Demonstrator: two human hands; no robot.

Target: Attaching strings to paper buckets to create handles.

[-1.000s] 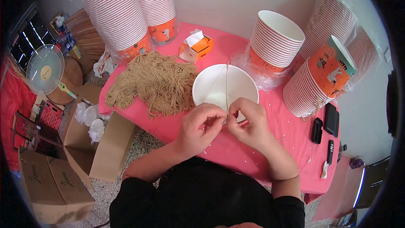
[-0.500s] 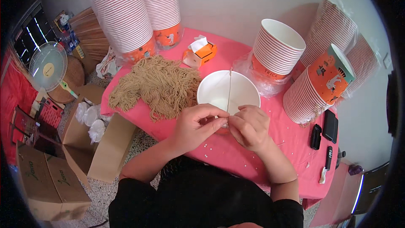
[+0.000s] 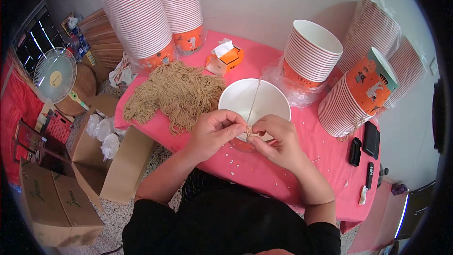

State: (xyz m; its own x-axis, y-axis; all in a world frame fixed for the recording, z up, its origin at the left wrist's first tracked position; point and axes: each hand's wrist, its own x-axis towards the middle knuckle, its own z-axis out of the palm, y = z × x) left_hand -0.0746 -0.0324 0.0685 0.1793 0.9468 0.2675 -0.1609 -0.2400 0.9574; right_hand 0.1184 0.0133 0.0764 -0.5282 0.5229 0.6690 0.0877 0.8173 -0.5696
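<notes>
A thin tan string (image 3: pixel 254 101) runs from the far rim of a white paper bucket (image 3: pixel 228 100) to my fingers over the near rim. My left hand (image 3: pixel 216 133) pinches the string's near end between thumb and forefinger. Close against it, the thumb and forefinger of my right hand (image 3: pixel 279 142) grip the same end, where a small tan loop or knot shows. Its exact shape is too small to make out. To the left of the bucket lies a big heap of tan strings (image 3: pixel 174 92).
Stacked orange-and-white paper buckets (image 3: pixel 311 54) stand to the right, with more wrapped stacks (image 3: pixel 137 19) at the back left. A tissue box (image 3: pixel 225 59) sits behind the bucket. Small white beads dot the pink tablecloth (image 3: pixel 302 184). An opened carton (image 3: pixel 125 160) is on the floor, left.
My fingertips have shifted slightly left and up, and the string now slants more. A small loop or knot has come into sight between my hands.
</notes>
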